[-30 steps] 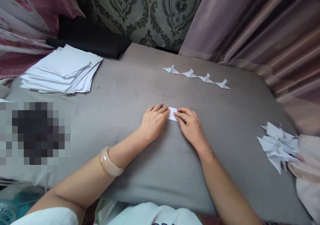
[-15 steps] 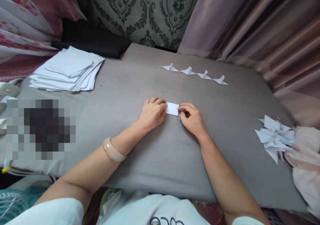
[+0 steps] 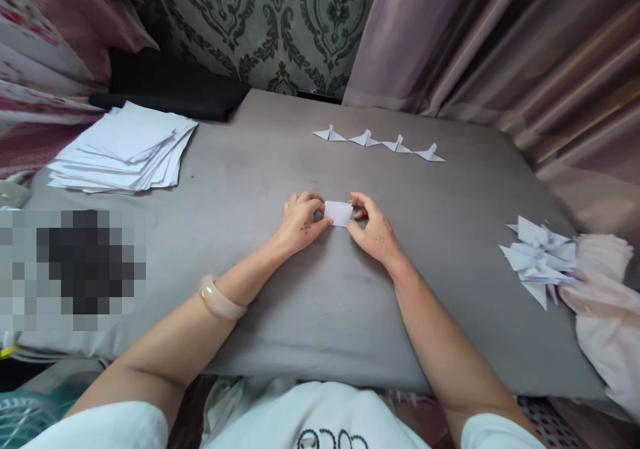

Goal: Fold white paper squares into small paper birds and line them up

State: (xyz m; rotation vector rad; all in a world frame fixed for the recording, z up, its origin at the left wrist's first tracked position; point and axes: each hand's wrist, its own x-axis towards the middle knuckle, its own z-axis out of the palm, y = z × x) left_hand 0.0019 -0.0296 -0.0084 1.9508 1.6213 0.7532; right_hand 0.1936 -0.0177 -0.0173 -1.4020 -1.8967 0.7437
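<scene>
A small folded piece of white paper (image 3: pixel 339 214) is held between my two hands at the middle of the grey-covered surface. My left hand (image 3: pixel 303 219) pinches its left edge, with the thumb along the lower left corner. On the other side, my right hand (image 3: pixel 373 228) grips the right edge between thumb and fingers. Beyond my hands, several folded white paper shapes (image 3: pixel 367 138) with pointed ends and raised middles stand in a slanting row. To the right lies a pile of folded pointed paper pieces (image 3: pixel 543 257).
A stack of loose white sheets (image 3: pixel 120 146) lies at the far left, in front of a black cloth (image 3: pixel 173 89). Pale pink fabric (image 3: pixel 603 302) is bunched at the right edge. Curtains (image 3: pixel 440 36) hang behind the grey surface (image 3: pixel 240 149). A blurred block covers part of the left.
My left thumb has come out onto the lower left corner of the paper, and my right fingers have shifted to its upper right edge. The camera view has moved slightly.
</scene>
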